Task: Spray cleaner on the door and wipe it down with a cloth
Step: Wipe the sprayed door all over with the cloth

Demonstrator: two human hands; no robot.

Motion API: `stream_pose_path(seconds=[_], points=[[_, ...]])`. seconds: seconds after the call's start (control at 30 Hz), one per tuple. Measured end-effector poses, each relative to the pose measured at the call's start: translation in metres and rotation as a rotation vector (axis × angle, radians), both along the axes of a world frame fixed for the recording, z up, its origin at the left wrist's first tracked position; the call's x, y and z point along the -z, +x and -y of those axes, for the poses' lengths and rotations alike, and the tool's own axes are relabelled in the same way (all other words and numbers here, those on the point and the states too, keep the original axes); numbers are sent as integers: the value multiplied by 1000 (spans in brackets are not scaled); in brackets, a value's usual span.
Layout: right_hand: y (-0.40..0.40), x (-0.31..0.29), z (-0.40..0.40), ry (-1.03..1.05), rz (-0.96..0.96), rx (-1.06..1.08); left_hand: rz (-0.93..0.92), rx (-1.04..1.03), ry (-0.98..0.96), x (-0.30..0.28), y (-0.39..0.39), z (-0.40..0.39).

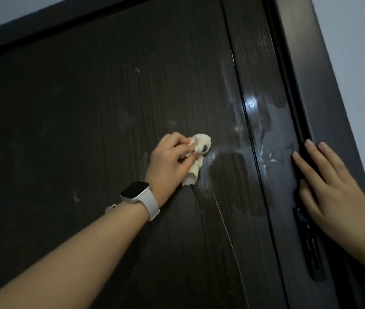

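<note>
Both hands are on the dark door: the left hand, with a pale smartwatch on its wrist, curls its fingers round a crumpled white cloth and presses it to the middle panel, beside wet streaks. On the cloth sits a dark smudge. With straight fingers, the right hand lies flat on the door's right edge, above the black handle.

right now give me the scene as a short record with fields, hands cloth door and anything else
left hand: grips the cloth, pressing it to the door
cloth: crumpled, pale, dark smudge on it
right hand: fingers straight, flat against the door's edge
door: dark wood grain, wet streaks right of the cloth
watch: on the left wrist
door handle: dark, below the right hand
</note>
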State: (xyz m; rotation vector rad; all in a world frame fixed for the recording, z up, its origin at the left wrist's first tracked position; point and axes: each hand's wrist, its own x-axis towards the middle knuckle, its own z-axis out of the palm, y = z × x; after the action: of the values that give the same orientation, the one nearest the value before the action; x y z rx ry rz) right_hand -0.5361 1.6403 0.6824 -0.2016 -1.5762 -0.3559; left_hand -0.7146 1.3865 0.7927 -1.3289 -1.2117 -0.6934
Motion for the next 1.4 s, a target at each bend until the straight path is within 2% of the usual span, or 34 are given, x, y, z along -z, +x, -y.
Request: stream_pose_path(seconds=[0.13, 0.2, 0.33, 0.5, 0.67, 0.77, 0.93, 1.03, 1.1, 1.27, 1.33, 1.4], points=[[1, 0, 1, -9, 21, 31, 89, -3, 84, -45, 2, -7], [1, 2, 0, 1, 35, 64, 137, 6, 130, -48, 7, -15], [1, 8, 1, -16, 62, 75, 109, 8, 61, 22, 17, -19], [-7, 37, 22, -106, 50, -70, 57, 53, -107, 131, 13, -19], [-16, 61, 27, -96, 91, 120, -40, 78, -243, 191, 21, -21], [-18, 61, 27, -88, 97, 185, 34, 68, -160, 178, 23, -22], [-18, 62, 27, -78, 87, 198, 284, 101, 221, 82, 23, -30], [-19, 62, 26, -74, 83, 202, 330, 120, 278, 68, 24, -35], [-19, 62, 26, -75, 88, 203, 307, 117, 256, 101, 25, -35], [-18, 63, 27, -64, 81, 210, 348, 91, 73, 235, 37, -26], [-17, 63, 28, -71, 80, 220, 441, 82, 80, 251, 45, -26], [-17, 63, 29, -74, 81, 226, 489, 86, 121, 232, 46, -32]])
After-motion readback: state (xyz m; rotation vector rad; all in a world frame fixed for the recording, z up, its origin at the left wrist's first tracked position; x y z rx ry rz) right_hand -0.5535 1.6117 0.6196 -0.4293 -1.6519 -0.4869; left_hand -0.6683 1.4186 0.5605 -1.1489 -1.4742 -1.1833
